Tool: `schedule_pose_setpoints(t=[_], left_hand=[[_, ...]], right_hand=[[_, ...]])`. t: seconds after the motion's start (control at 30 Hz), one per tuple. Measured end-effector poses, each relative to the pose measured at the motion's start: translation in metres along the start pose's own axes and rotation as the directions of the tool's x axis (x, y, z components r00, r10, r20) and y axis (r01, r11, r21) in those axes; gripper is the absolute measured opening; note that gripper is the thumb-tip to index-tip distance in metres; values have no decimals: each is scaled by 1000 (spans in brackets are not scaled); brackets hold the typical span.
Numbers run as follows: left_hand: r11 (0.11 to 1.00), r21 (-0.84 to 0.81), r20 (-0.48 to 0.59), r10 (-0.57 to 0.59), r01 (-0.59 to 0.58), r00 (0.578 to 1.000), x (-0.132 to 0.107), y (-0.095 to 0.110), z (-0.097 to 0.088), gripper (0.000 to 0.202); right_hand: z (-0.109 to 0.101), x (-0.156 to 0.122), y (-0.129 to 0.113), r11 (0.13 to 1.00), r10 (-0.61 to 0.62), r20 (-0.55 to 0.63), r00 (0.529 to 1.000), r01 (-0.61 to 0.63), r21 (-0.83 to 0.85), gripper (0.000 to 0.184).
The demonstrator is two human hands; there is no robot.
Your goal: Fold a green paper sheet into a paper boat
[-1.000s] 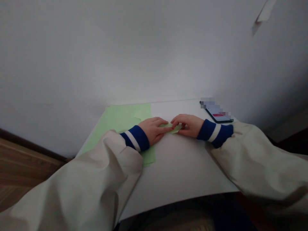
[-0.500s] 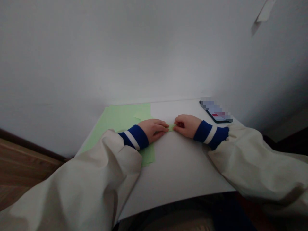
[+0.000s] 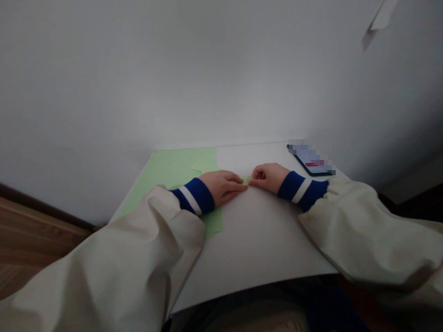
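A small folded piece of light green paper (image 3: 247, 181) lies between my two hands, low over the white tabletop, mostly covered by fingertips. My left hand (image 3: 224, 186) grips its left end, with fingers stretched together and the thumb below. From the other side, my right hand (image 3: 272, 177) pinches the right end between thumb and curled fingers. Under my left wrist and sleeve spreads a larger light green paper sheet (image 3: 173, 166), partly hidden by the arm. The exact folds in the small piece are too small to make out.
A phone (image 3: 313, 163) with a lit, partly blurred screen lies at the back right of the white table (image 3: 263, 240). Behind the table stands a pale wall (image 3: 214, 74). Wooden furniture (image 3: 31, 240) is at the left.
My left fingertips have slid slightly right along the green paper piece, so less of it shows. My right fingers have curled in a little more.
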State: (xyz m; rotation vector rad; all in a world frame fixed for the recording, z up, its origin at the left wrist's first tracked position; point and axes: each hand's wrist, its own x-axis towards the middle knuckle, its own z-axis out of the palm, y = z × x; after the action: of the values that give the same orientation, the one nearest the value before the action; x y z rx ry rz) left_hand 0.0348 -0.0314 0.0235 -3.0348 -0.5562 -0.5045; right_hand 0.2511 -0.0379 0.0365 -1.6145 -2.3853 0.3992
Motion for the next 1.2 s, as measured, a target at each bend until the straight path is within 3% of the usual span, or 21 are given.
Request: schedule_pose_setpoints(t=[0.23, 0.57, 0.83, 1.03, 1.2], left_hand=[[999, -31, -25, -10, 10, 1000, -3, -2, 3, 30], [996, -74, -80, 43, -49, 996, -10, -8, 14, 28], [997, -80, -51, 14, -18, 999, -5, -4, 5, 27], [997, -71, -57, 11, -15, 998, 0, -5, 3, 30], [998, -60, -15, -9, 8, 1000, -6, -1, 3, 31]], right_hand=[[-6, -1, 1, 994, 95, 17, 995, -94, -53, 27], [-7, 7, 22, 989, 149, 164, 975, -150, -10, 30], [-3, 2, 2, 972, 157, 26, 987, -150, -180, 51], [-1, 2, -8, 971, 140, -55, 989, -148, -187, 49], [-6, 7, 3, 982, 177, 99, 979, -168, -90, 36]])
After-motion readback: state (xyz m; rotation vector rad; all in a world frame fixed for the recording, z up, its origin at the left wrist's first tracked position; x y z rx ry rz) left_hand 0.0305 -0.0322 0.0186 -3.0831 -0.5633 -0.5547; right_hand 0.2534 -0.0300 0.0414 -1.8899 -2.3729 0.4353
